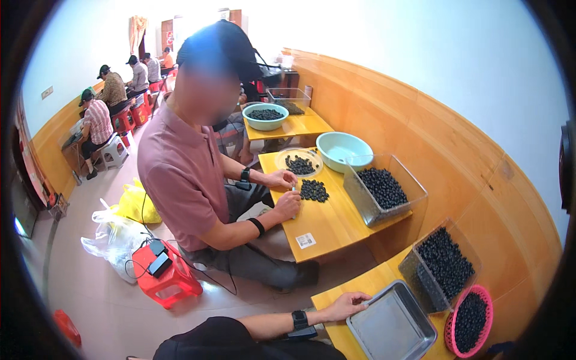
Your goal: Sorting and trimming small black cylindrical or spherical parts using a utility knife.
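A white-walled room with wood panelling point(510, 204) frames a yellow table point(375, 275) at the lower right, on which we locate the rectangular metal tray point(393, 329), lying flat just beside a clear plastic bin point(420, 282) of small, round, black, berry-like pieces; a pink basket point(488, 303) holds more. Our left hand point(345, 306) touches the tray's rim near one corner, its fingers close together and slightly bent; whether the thumb pinches the rim from beneath, we cannot tell. The right hand lies out of view (as do its fingers).

To handle the tray well, we judge that the grip should stay on the rim, the tray be kept level, and its far side not be pushed against the bin, whose wall could tip or scrape; a second hand on the opposite edge would steady it.

Of writing, we note a white card point(305, 240) with a printed dark square, lying before a co-worker point(180, 174) at the neighbouring table; its print is too small to read. We can make out no brand on the tray, bin or basket.
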The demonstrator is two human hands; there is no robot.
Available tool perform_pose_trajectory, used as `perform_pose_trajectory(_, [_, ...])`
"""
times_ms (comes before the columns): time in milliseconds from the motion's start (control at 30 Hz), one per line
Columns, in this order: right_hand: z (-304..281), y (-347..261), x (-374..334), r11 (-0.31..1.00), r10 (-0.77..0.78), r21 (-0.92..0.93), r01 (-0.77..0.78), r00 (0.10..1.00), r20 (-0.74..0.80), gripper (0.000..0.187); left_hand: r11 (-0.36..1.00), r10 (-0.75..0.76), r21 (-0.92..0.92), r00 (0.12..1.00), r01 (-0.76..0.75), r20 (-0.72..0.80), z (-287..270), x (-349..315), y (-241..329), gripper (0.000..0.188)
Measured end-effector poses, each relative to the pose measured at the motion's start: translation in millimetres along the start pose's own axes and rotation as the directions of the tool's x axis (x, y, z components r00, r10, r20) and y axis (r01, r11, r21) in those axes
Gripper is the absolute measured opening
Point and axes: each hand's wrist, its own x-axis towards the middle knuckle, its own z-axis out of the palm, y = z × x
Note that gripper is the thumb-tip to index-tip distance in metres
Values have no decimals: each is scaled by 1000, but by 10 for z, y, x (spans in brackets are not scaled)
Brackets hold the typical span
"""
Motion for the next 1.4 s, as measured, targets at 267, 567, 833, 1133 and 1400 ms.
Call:
perform_pose_trajectory(267, [69,190,-68,999,13,-50,-14,1000,-28,42,986,6,165,1000,-8,15,30,-68,155,36])
perform_pose_trajectory(567, [-192,-115,-90,991,21,-135,-22,1000,-5,43,993,68,96,997,-72,44,-29,-7,112,34])
perform_pose_trajectory(833, [-22,177,-98,988,77,-131,-78,997,-10,44,987,132,86,988,-139,77,29,45,-50,34])
perform_pose_trajectory(1133, [23,118,-76,993,10,-120,-13,1000,-20,42,979,88,182,996,-88,12,-73,-42,75,34])
perform_pose_trajectory(1400, [218,281,-102,994,52,-98,-53,999,-17,40,984,98,148,995,-101,27,-46,7,-50,33])
